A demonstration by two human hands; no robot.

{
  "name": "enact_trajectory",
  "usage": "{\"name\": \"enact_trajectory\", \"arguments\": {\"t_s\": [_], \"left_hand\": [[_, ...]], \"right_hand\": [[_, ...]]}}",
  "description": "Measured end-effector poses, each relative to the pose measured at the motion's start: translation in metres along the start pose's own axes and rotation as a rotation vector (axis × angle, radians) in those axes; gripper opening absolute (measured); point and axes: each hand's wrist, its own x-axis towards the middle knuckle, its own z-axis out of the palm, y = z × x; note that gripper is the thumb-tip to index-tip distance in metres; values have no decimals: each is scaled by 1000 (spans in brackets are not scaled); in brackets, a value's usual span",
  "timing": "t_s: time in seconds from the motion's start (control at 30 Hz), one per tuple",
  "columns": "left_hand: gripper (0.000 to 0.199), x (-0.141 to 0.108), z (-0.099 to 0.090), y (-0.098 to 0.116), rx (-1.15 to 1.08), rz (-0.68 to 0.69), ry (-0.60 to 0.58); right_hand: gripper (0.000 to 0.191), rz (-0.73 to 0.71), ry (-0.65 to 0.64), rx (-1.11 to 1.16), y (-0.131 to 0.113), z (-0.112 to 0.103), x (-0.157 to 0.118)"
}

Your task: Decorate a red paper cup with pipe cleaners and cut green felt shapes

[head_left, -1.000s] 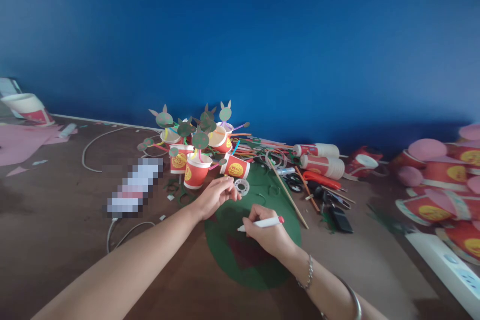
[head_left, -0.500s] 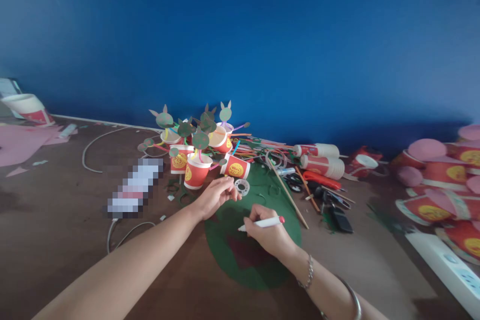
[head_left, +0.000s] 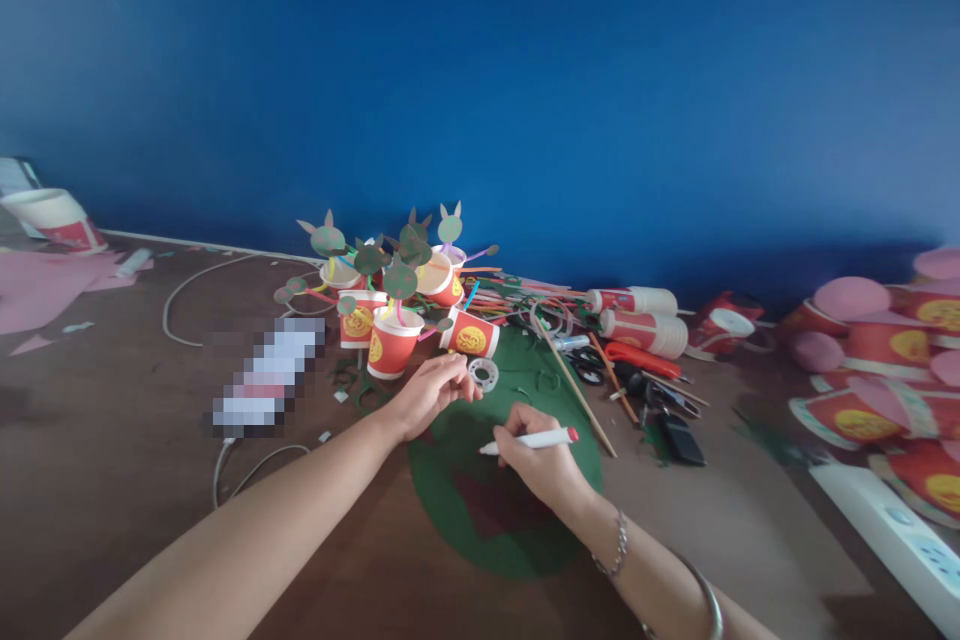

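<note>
My right hand (head_left: 540, 455) grips a white marker pen (head_left: 541, 439) with a red end. The pen lies nearly level, its tip pointing left above a dark green paper sheet (head_left: 525, 560) with a rounded edge. A darker reddish patch (head_left: 491, 505) shows on that sheet below my hand. My left hand (head_left: 439, 390) rests at the sheet's upper left, fingers bent together. Its fingertips meet the left side of a roll of tape (head_left: 484, 376); whether they grip it is unclear. Just behind lies a tipped red paper cup (head_left: 471, 334).
Red cups with green paper animal figures (head_left: 394, 340) stand behind my left hand. A stick (head_left: 576, 385), scissors (head_left: 589, 373), stacked cups (head_left: 645, 332) and a dark object (head_left: 681, 438) lie to the right. Pink-decorated cups (head_left: 862, 420) and a power strip (head_left: 889, 520) sit far right.
My right hand and the marker have shifted slightly to the right, and the pen lies a little more level. My left hand and the roll of tape have stayed put.
</note>
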Motion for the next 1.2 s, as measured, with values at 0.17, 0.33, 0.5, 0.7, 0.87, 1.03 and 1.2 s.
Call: {"name": "enact_trajectory", "arguments": {"t_s": [0.17, 0.33, 0.5, 0.7, 0.87, 1.03, 1.2], "left_hand": [[33, 0, -1, -1, -11, -1, -6], [33, 0, -2, -1, 2, 2, -7], [34, 0, -2, -1, 9, 13, -13], [35, 0, -1, 0, 16, 8, -3], [35, 0, -1, -1, 18, -2, 7], [35, 0, -1, -1, 23, 5, 2], [35, 0, -1, 1, 15, -2, 3]], "right_hand": [[22, -2, -32, -37, 0, 0, -1], [22, 1, -36, -56, -2, 1, -1], [22, 10, -45, -41, -2, 1, -2], [22, -5, -33, -75, 0, 3, -1], [21, -15, -9, -100, 1, 3, 0], [21, -9, -5, -74, 0, 2, 0], [21, 20, 13, -68, 0, 2, -1]]}}
